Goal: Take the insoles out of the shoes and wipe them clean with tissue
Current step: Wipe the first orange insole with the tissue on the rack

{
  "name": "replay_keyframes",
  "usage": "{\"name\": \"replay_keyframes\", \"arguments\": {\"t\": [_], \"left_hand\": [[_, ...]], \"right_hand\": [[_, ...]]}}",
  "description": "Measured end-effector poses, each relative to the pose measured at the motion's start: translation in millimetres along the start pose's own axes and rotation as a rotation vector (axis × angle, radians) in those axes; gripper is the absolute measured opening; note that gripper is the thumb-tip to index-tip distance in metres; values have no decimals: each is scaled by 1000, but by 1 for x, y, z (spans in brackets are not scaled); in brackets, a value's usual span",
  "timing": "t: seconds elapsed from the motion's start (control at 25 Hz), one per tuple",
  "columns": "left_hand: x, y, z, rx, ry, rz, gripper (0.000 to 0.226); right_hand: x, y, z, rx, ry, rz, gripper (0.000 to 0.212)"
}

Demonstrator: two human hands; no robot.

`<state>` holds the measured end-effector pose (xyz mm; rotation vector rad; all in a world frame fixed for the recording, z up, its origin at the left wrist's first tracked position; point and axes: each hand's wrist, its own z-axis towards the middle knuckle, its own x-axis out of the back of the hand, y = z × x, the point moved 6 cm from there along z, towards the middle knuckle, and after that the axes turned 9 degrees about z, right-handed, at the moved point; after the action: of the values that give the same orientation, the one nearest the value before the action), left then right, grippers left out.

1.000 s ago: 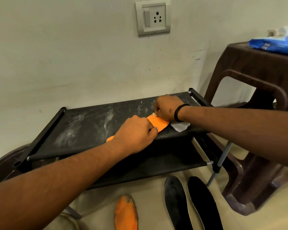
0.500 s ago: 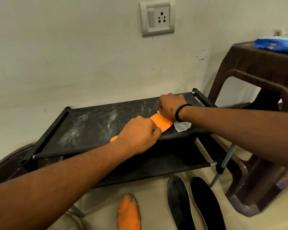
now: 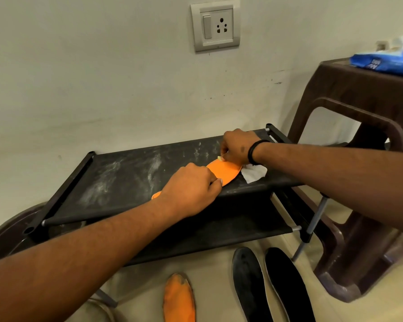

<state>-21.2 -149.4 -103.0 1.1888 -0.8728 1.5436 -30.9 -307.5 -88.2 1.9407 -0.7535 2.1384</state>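
Note:
An orange insole (image 3: 223, 171) lies on the top shelf of a black shoe rack (image 3: 116, 173). My left hand (image 3: 191, 189) covers its near part, fingers curled down on it, holding it in place. My right hand (image 3: 239, 146) sits at the insole's far end with fingers curled round a white tissue (image 3: 254, 174), which sticks out below the wrist. A second orange insole (image 3: 179, 298), dirty at its tip, lies on the floor. Two black insoles (image 3: 249, 284) (image 3: 286, 287) lie beside it. No shoes are in view.
A brown plastic stool (image 3: 349, 117) stands right of the rack with a blue tissue pack (image 3: 386, 62) on top. A dark round basin (image 3: 7, 231) sits at the left under the rack. A wall socket (image 3: 215, 25) is above. The rack's top is dusty.
My right hand with the tissue has slid slightly away along the insole toward its far end. My left hand has stayed on the insole. The view has shifted a little.

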Motion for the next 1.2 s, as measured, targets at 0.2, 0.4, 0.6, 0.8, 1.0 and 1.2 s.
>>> {"name": "replay_keyframes", "arguments": {"t": [0.2,0.4,0.6,0.8,1.0,1.2], "left_hand": [[0,-1,0,9,-5,25,52],[1,0,0,8,-10,26,55],[-1,-2,-2,12,-15,9,53],[0,-1,-2,3,-9,17,52],[0,0,-1,-1,-10,9,53],[1,1,0,-14,-14,14,54]], "right_hand": [[-21,-26,-10,134,-56,188,15],[-10,-12,-18,161,-71,15,10],[-14,-11,-24,193,-54,65,16],[-7,5,-42,198,-201,265,11],[1,29,-22,131,-46,91,16],[-1,33,-8,68,37,42,20]]}}
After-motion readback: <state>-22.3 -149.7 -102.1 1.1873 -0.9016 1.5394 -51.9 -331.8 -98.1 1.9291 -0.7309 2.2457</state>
